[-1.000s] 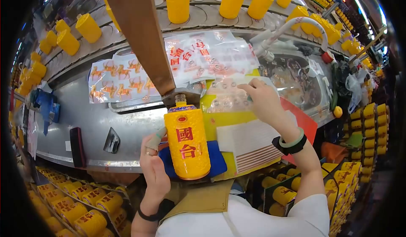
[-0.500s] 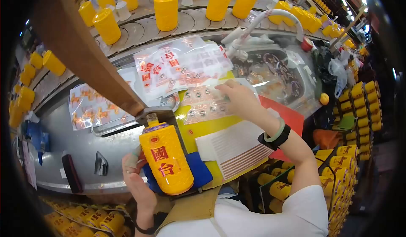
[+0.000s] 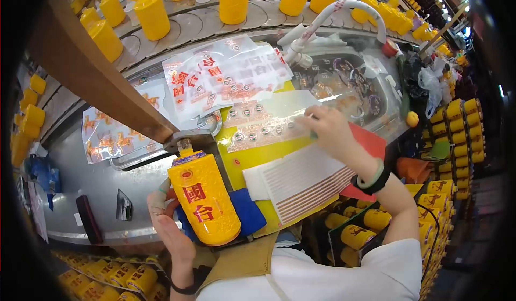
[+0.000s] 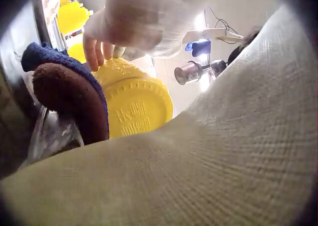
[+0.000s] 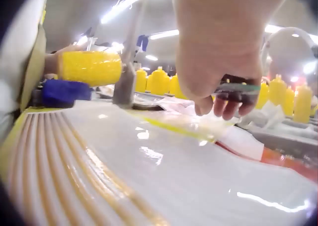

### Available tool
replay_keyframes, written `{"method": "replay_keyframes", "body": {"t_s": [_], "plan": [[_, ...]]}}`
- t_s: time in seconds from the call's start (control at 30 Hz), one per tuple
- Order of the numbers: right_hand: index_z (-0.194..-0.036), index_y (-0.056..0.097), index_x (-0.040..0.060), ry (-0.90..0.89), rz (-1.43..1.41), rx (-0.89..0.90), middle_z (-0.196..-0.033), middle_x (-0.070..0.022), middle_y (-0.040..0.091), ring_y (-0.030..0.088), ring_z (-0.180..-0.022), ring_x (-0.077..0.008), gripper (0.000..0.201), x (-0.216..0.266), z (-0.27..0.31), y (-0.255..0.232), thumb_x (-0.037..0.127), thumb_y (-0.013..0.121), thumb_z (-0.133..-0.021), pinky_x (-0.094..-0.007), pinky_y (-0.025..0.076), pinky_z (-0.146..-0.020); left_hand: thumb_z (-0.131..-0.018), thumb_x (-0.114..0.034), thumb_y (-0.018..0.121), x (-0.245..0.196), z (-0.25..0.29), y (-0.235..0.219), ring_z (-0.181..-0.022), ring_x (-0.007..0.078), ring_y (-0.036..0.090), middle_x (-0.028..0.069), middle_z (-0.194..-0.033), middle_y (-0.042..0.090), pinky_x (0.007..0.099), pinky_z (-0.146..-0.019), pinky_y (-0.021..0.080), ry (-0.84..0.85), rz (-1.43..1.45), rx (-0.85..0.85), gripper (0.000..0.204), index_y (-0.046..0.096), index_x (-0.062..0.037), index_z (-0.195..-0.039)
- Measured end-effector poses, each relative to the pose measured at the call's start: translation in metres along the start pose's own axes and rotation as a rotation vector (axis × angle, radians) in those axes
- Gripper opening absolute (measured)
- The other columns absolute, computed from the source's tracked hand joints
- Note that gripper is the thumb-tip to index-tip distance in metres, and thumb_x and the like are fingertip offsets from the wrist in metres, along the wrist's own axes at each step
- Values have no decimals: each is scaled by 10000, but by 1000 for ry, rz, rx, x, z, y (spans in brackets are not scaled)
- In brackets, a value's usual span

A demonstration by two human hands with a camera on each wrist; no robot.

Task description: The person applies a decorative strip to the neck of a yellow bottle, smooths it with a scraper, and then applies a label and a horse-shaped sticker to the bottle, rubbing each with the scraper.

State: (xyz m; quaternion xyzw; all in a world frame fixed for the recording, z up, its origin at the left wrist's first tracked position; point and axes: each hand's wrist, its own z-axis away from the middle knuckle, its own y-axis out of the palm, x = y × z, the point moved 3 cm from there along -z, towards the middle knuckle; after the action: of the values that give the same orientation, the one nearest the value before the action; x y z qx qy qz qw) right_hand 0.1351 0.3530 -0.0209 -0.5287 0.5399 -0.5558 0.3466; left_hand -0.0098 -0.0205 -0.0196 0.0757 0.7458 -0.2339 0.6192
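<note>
1. Yellow liquor bottle (image 3: pixel 204 198), marked with red characters, is propped at a tilt on a blue cloth pad (image 3: pixel 248 215) at about 7 o'clock in the head view, its neck under a metal fixture at the foot of a wooden beam (image 3: pixel 91 70).
2. The left hand (image 3: pixel 167 227) is wrapped around the bottle's lower left side, fingers curled against its body.
3. The right hand (image 3: pixel 330 132), at about 2 o'clock, is closed on the edge of a clear sticker sheet (image 3: pixel 263 126) carrying small round seals; a dark, thin tool appears pinched in its fingers (image 5: pixel 233 102), though what it is cannot be told.
4. A white sheet with reddish strips (image 3: pixel 298 180) lies just below the right hand, on a yellow board (image 3: pixel 244 158).
5. Slippage is judged the main risk: the bottle is held by one hand only, so a loosened grip could let it roll off the pad.
6. A seal could also be torn or creased if the sheet is pulled unevenly, since it is held only at one edge.
</note>
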Motion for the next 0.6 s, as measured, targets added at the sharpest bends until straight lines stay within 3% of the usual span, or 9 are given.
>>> {"method": "replay_keyframes", "body": {"t_s": [0.03,0.07,0.27,0.37,0.47,0.53,0.57,0.6], "plan": [[-1136,727,193,-118,152,-95,-1099,-70,646,650,-1007,-284,384,11,7,1,32,657,-795,-430,494,-840,-1080,-659,271,-1,0,0,-1146,209,562,108,-1228,522,373,-979,465,-11,17,1,836,548,49,-1427],[-1136,727,193,-119,148,-92,-1099,-70,646,650,-1007,-284,384,14,12,6,32,657,-795,-430,494,-840,-1080,-659,271,-1,1,0,-1146,209,562,108,-1228,522,373,-979,465,-14,13,1,836,548,49,-1427],[-1199,714,212,36,373,-119,-1138,-70,636,628,-1055,-271,447,-15,29,13,33,648,-795,-426,469,-873,-1077,-666,275,0,2,-1,-1173,215,566,113,-1266,532,373,-978,467,-10,16,12,838,545,42,-1435],[-1199,728,174,142,269,-58,-1163,-106,663,674,-1009,-296,426,-40,25,7,47,649,-801,-442,499,-845,-1077,-666,280,1,2,-1,-1191,219,565,120,-1273,541,373,-978,468,-3,32,-7,834,540,39,-1441],[-1162,760,107,301,86,-121,-1134,-167,726,719,-953,-351,307,-73,6,3,115,676,-867,-453,535,-823,-1079,-662,282,-1,3,-1,-1200,221,563,128,-1287,548,375,-984,466,5,12,9,827,539,37,-1439],[-1089,783,56,423,-211,-49,-1048,-216,761,741,-910,-375,255,-98,-11,1,234,715,-920,-434,555,-803,-1080,-659,283,-1,3,-1,-1210,224,561,135,-1299,549,378,-991,462,-9,28,8,823,538,37,-1439],[-1080,785,21,473,-276,47,-988,-239,768,740,-924,-376,363,-114,-12,7,343,748,-916,-418,550,-822,-1080,-659,283,-2,4,-2,-1210,224,561,135,-1299,549,378,-991,462,-6,26,6,823,538,37,-1439],[-1080,785,21,471,-278,45,-988,-239,768,740,-924,-376,363,-115,-18,5,343,748,-916,-418,550,-822,-1079,-659,285,-3,4,-2,-1213,226,561,137,-1306,549,380,-993,460,-13,30,18,823,535,37,-1442]]}}
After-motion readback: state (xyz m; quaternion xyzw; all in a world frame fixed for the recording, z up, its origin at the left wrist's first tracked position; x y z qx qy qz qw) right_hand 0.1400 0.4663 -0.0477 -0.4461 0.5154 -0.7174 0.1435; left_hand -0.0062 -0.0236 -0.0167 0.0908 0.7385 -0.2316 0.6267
